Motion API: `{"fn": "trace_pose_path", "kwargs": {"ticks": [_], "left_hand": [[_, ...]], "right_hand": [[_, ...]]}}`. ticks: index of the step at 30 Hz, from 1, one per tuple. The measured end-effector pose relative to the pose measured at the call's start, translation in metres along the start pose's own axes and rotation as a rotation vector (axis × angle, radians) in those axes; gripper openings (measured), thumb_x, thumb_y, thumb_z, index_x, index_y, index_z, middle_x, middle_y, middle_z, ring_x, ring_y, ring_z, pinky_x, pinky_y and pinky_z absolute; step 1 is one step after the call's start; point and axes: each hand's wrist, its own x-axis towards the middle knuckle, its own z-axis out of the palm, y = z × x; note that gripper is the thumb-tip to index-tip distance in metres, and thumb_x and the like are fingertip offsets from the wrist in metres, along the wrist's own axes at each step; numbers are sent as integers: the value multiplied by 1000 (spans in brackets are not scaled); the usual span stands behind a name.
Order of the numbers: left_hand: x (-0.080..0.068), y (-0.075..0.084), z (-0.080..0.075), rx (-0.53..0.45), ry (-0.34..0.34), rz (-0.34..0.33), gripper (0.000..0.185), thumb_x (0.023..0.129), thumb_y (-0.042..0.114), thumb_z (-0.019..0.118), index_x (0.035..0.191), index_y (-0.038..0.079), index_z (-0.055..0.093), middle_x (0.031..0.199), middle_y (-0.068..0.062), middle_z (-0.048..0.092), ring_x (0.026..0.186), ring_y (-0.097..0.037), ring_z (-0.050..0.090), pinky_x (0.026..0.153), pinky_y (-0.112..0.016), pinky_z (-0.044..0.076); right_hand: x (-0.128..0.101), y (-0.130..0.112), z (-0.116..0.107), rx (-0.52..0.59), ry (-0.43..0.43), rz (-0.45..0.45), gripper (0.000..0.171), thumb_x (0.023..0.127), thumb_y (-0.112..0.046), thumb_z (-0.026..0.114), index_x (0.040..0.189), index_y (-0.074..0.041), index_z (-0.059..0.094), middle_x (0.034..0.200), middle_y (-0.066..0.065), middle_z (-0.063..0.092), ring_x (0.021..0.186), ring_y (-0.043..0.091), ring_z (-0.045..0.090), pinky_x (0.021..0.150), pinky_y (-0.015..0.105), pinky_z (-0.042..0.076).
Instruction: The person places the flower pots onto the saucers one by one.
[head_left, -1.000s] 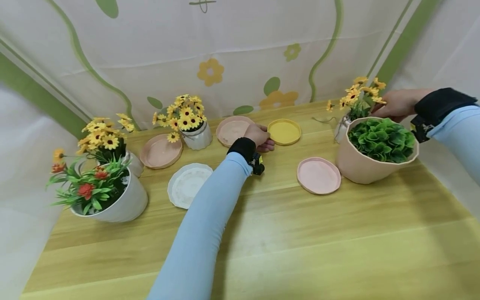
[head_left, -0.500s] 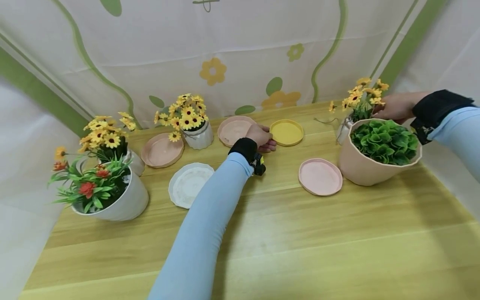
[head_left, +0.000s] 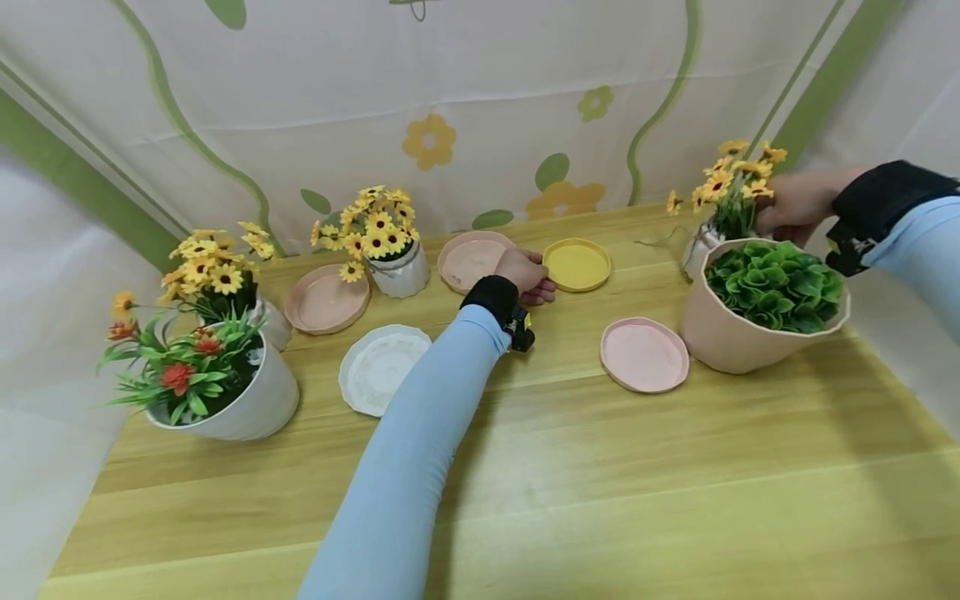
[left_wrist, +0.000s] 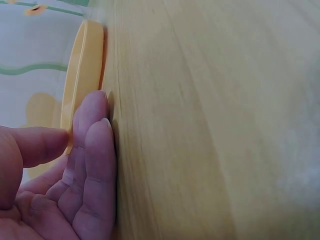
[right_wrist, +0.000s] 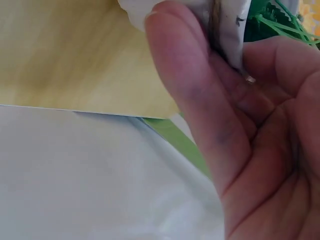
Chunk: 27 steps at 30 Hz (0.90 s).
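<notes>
Hands are both busy at the back of the bench right now. Left hand is down at the near-left rim of the yellow saucer; from the wrist view its thumb and fingers look to be pinching that rim, with the lowest finger lying along the wood, so the saucer sits just past the fingertips and flat on the bench as far as I can see. Right hand is wrapped round the small white vase of yellow daisies, and the close-up shows the fingers curled on the white vase wall with twine round it, flowers just above the knuckles. That vase looks slightly lifted or tipped, can't say which. My guess is it's early going: vase and yellow saucer are well apart, nothing set on it yet. Below that hand stands the pink pot of green leaves, with an empty pink saucer beside it. Left of the left hand's fingers: two more pink saucers, a white one, and three other flower pots not on saucers.
</notes>
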Motion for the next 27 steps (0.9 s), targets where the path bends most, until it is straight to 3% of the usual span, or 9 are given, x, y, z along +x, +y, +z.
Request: {"fn": "trace_pose_path", "kwargs": {"ticks": [3,7,13,21,27], "left_hand": [[3,0,2,-1,2,-1,47,102,10,55,148,13,46,82,-9,72,62,-17,68,58,-27,58],[11,-1,5,2,15,-13,47,102,11,56,148,16,47,79,-8,72,58,-16,67,53,-26,57],[9,-2,2,-8,-3,8,48,102,11,55,149,15,45,79,-9,72,59,-16,67,55,-28,57],[4,-3,2,-15,-8,13,48,103,11,54,149,16,45,84,-10,73,63,-17,68,59,-28,58],[4,-3,3,-19,3,13,47,103,11,54,149,15,46,83,-9,73,62,-17,69,57,-27,58]], "right_hand": [[-7,-7,-11,40,12,22,22,98,-3,42,93,6,61,76,8,69,66,17,69,65,33,60],[-13,-21,-29,81,4,18,26,100,-3,37,109,14,54,83,15,71,73,23,72,71,37,61],[-17,-52,-50,35,40,-12,31,101,-3,38,122,19,43,85,17,71,75,27,72,71,40,61],[-9,-99,-50,-63,116,-37,34,100,0,39,126,22,36,82,16,71,72,28,71,67,39,61],[6,-134,-48,-65,105,-68,38,99,-1,39,131,20,37,80,18,70,69,27,72,66,39,61]]}}
